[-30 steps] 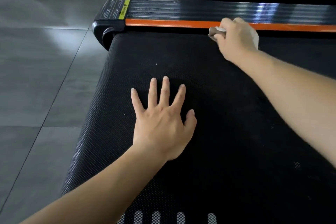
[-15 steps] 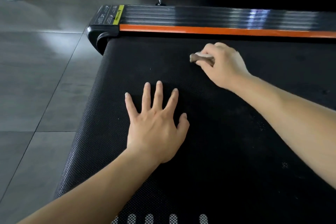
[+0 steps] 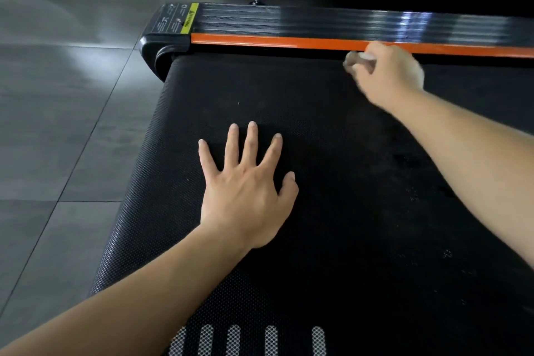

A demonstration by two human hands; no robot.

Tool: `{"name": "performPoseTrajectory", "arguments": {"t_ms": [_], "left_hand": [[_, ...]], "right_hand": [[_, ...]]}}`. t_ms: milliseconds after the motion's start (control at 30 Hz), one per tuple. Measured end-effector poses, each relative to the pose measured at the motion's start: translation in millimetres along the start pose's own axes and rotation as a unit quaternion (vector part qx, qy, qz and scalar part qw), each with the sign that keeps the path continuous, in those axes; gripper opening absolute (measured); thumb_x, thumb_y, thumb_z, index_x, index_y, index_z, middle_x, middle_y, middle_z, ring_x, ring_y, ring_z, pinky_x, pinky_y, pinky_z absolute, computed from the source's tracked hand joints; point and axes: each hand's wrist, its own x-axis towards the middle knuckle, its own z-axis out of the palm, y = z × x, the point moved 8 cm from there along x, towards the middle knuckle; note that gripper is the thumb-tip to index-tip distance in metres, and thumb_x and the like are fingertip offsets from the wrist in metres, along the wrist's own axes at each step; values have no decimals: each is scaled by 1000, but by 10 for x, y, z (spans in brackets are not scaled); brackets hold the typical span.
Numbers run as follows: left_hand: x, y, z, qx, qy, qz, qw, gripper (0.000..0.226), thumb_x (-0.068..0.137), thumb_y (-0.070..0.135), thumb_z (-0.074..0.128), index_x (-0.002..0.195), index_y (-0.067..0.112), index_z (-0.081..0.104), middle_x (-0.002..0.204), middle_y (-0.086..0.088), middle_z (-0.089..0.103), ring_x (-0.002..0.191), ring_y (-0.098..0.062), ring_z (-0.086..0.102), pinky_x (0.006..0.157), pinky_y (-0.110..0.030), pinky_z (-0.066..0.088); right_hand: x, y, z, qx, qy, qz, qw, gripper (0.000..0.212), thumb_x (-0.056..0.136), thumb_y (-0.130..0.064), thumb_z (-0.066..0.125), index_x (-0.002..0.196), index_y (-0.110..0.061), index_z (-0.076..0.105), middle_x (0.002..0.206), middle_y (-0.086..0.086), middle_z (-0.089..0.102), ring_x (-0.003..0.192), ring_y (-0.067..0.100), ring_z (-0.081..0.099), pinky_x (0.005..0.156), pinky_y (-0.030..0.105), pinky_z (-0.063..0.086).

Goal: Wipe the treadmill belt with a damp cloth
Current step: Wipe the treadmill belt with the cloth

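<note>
Your right hand (image 3: 387,75), gripping the cloth (image 3: 359,58), returned to the belt (image 3: 346,182) edge mid-wipe; left hand (image 3: 245,191) lay flat; next stroke should pull back.

I see the right hand (image 3: 387,75) with the cloth (image 3: 359,58) is back at the far edge of the belt (image 3: 346,240), just beside the orange strip (image 3: 260,41), farther from me than a moment ago.
</note>
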Motion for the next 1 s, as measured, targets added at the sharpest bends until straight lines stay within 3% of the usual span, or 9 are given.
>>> {"name": "performPoseTrajectory", "arguments": {"t_ms": [67, 233, 300, 400, 467, 600, 667, 833, 1000], "left_hand": [[4, -4, 0, -2, 3, 0, 1000, 69, 97, 65, 15, 161, 37, 8, 172, -3, -3, 156, -28, -14, 119, -67, -10], [1, 1, 2, 10, 0, 1, 1000, 71, 96, 65, 12, 161, 36, 9, 172, -4, -1, 157, -29, -12, 119, -68, -8], [-1, 3, 1, 9, -1, 1, 1000, 71, 96, 65, 11, 161, 37, 8, 171, -5, -2, 156, -29, -13, 119, -68, -8], [2, 9, 3, 9, 0, 3, 1000, 71, 96, 65, 12, 161, 36, 9, 171, -5, -1, 157, -29, -12, 119, -68, -7], [1, 2, 0, 9, 2, 2, 1000, 71, 96, 65, 12, 161, 36, 9, 171, -5, 0, 157, -29, -12, 119, -68, -7], [1, 5, 0, 8, 0, 1, 1000, 72, 95, 65, 10, 161, 36, 9, 171, -4, -1, 157, -29, -13, 119, -68, -8], [-1, 7, -3, 7, 3, 1, 1000, 72, 95, 65, 11, 161, 36, 11, 171, -5, 1, 157, -29, -11, 119, -68, -7], [2, 0, 2, 6, 10, 2, 1000, 72, 96, 65, 13, 161, 35, 14, 171, -5, 4, 157, -30, -9, 119, -68, -7], [14, -13, 13, 7, 8, 1, 1000, 71, 96, 65, 13, 161, 36, 12, 171, -5, 1, 157, -30, -10, 119, -69, -7]], "right_hand": [[67, 108, -37, -3, 17, 43, 999, 20, 100, -38, 54, 104, -19, 57, 99, 9, 63, 94, 34, 61, 70, 35, 40], [-537, -250, 50, 51, -53, -89, 993, 22, 98, -42, 59, 92, -21, 54, 87, 0, 56, 74, 22, 54, 62, 33, 42], [-557, -177, 6, 22, -51, -110, 992, 22, 99, -43, 56, 96, -21, 56, 89, 1, 57, 76, 23, 55, 63, 34, 43], [-263, 99, -69, -20, -4, -12, 1000, 25, 100, -42, 52, 109, -19, 58, 100, 9, 61, 91, 33, 60, 69, 37, 43], [-291, 37, -86, -3, 10, 8, 1000, 25, 100, -43, 53, 108, -19, 57, 98, 9, 60, 90, 33, 60, 69, 38, 46], [-950, -382, -34, 64, -57, -112, 990, 20, 98, -41, 58, 95, -21, 56, 87, -2, 54, 74, 22, 56, 63, 35, 47], [-995, -326, -63, 25, -58, -154, 986, 20, 100, -41, 55, 98, -22, 57, 90, -4, 53, 75, 23, 57, 62, 34, 44], [-604, 60, -155, -42, -2, -52, 998, 25, 102, -39, 52, 114, -18, 57, 98, 7, 55, 84, 30, 59, 66, 36, 43], [-1472, -433, -223, 5, -22, -215, 976, 27, 98, -38, 57, 100, -13, 64, 89, 1, 52, 76, 18, 50, 60, 30, 41]]}}
